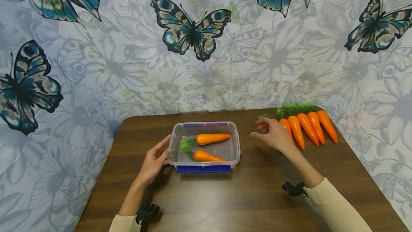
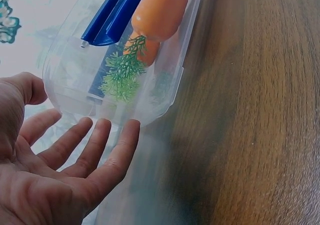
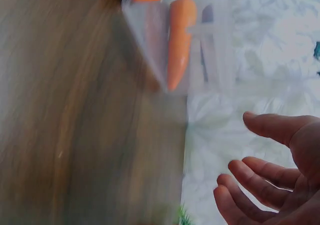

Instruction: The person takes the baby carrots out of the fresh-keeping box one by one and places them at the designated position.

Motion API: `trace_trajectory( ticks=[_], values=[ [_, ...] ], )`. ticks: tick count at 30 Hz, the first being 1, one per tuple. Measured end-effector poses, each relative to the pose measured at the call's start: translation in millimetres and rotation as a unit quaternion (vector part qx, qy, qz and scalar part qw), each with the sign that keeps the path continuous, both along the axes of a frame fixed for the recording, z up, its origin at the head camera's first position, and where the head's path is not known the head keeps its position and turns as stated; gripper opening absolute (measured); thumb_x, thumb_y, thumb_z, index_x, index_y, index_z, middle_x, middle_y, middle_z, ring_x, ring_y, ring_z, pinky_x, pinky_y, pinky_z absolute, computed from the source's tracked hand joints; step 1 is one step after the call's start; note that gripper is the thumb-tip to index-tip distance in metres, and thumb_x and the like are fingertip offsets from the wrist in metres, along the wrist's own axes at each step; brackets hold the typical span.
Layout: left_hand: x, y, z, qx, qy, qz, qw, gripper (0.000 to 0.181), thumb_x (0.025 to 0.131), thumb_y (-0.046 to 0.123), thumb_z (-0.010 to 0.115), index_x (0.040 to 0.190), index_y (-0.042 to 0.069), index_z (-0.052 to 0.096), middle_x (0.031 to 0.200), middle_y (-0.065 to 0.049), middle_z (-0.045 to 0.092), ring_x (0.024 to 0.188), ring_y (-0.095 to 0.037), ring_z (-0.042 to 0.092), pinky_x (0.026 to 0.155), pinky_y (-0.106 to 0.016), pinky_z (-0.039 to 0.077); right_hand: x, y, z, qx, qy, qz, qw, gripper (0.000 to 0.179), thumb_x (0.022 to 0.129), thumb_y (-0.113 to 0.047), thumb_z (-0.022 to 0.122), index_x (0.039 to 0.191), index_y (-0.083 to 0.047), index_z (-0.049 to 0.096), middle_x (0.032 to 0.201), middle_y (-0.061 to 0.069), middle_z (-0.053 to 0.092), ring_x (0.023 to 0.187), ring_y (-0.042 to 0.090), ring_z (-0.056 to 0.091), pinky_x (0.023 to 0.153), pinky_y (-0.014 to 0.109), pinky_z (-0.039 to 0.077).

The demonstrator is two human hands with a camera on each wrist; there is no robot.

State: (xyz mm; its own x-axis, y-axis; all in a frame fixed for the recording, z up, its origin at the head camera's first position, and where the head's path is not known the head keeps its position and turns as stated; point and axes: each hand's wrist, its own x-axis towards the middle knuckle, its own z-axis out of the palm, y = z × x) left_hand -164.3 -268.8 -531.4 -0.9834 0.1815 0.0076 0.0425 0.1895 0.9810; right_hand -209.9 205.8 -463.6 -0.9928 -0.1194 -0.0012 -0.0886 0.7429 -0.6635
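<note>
In the head view a clear plastic container (image 1: pixel 238 144) with blue latches stands on the table. Two orange carrots lie in it, a rear carrot (image 1: pixel 212 139) and a front carrot (image 1: pixel 207 156), with green feathery tops toward the left. My left hand (image 1: pixel 152 164) touches the container's left side with fingers spread and loosely bent, also seen in the left wrist view. To the right, my right hand (image 1: pixel 276 135) hovers beside a row of several carrots (image 1: pixel 307 129) and partly hides the leftmost. Its fingers are relaxed, and the right wrist view shows nothing between them.
The brown wooden table (image 1: pixel 206 203) has rounded rear corners. Behind it hangs a pale floral cloth (image 1: pixel 206 85) with large butterflies. Each wrist wears a black camera band, such as the left band (image 1: pixel 148 213).
</note>
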Motion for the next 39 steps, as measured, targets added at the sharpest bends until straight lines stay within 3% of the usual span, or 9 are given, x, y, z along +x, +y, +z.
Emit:
trace_trajectory(
  ticks=[3,12,18,22,31,39],
  values=[
    [-0.2,0.4,-0.7,-0.001,0.000,0.002,1.0000,0.056,0.113,0.023,0.058,0.167,0.024,0.042,0.165,-0.022,0.049,0.136,-0.025,0.063,0.087,-0.027,0.064,-1.0,-9,2.4,-0.034,-0.018,0.016,0.9991,0.055,0.095,-0.041,0.083,0.137,-0.009,0.067,0.128,0.018,0.074,0.112,0.031,0.072,0.098,0.051,0.059],
    [1.4,0.2,0.4,-0.005,0.000,0.009,1.0000,0.056,0.113,0.023,0.058,0.167,0.023,0.042,0.167,-0.020,0.048,0.137,-0.023,0.063,0.087,-0.027,0.064,-1.9,-46,9.0,-0.068,-0.002,0.064,0.9956,0.050,0.095,-0.031,0.085,0.135,-0.008,0.067,0.128,0.018,0.074,0.118,0.037,0.071,0.105,0.054,0.057],
    [1.3,-0.5,-1.3,0.000,-0.003,0.008,1.0000,0.056,0.113,0.023,0.059,0.167,0.023,0.043,0.167,-0.019,0.048,0.135,-0.021,0.064,0.086,-0.028,0.064,-5.0,-77,8.6,-0.126,0.009,0.136,0.9827,0.046,0.095,-0.022,0.085,0.136,-0.010,0.068,0.127,0.014,0.073,0.117,0.032,0.072,0.104,0.050,0.060],
    [-0.1,0.0,-1.9,0.004,-0.001,0.006,1.0000,0.056,0.113,0.022,0.059,0.167,0.023,0.043,0.166,-0.020,0.047,0.134,-0.021,0.065,0.085,-0.027,0.064,-7.5,-93,8.2,-0.136,-0.008,0.183,0.9736,0.045,0.095,-0.020,0.085,0.135,-0.013,0.067,0.127,0.013,0.072,0.115,0.033,0.072,0.100,0.046,0.062],
    [-0.7,0.7,-1.0,0.006,0.006,-0.003,1.0000,0.057,0.113,0.022,0.058,0.167,0.023,0.042,0.167,-0.020,0.048,0.136,-0.027,0.064,0.089,-0.032,0.065,-11.5,-119,0.0,-0.088,-0.066,0.272,0.9559,0.046,0.094,-0.020,0.086,0.131,-0.001,0.068,0.129,0.023,0.072,0.118,0.039,0.072,0.102,0.047,0.061],
    [0.6,0.5,-0.5,0.002,0.003,0.002,1.0000,0.056,0.113,0.021,0.058,0.167,0.023,0.042,0.167,-0.020,0.048,0.137,-0.025,0.064,0.087,-0.028,0.064,-12.4,-135,-5.4,-0.023,-0.108,0.305,0.9460,0.049,0.090,-0.025,0.090,0.129,-0.002,0.071,0.124,0.017,0.076,0.110,0.028,0.075,0.097,0.035,0.062]
  ],
)
